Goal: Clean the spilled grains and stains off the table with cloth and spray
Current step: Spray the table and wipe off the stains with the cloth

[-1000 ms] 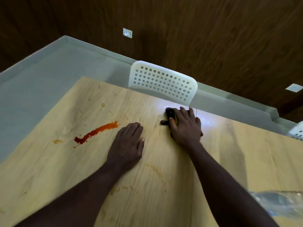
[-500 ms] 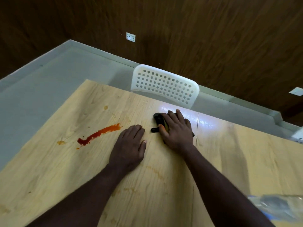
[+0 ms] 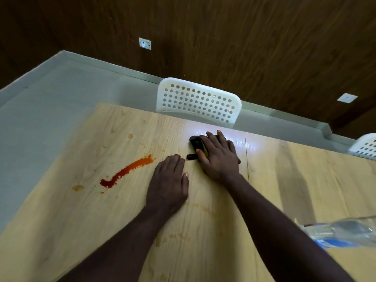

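Observation:
My right hand presses flat on a dark cloth near the far edge of the light wooden table; only the cloth's left part shows from under the fingers. My left hand lies flat on the table just left of it, palm down, holding nothing. A long red stain runs diagonally left of my left hand. Small brownish spots lie beside it, and faint smears mark the wood between my forearms. A clear plastic spray bottle lies blurred at the right edge.
A white perforated chair back stands behind the table's far edge, and a second one shows at the far right. Grey floor lies to the left, a dark wood-panel wall behind. A seam splits the tabletop.
My right hand has slid the cloth leftward along the far edge, closer to my left hand. The left hand has stayed flat in place.

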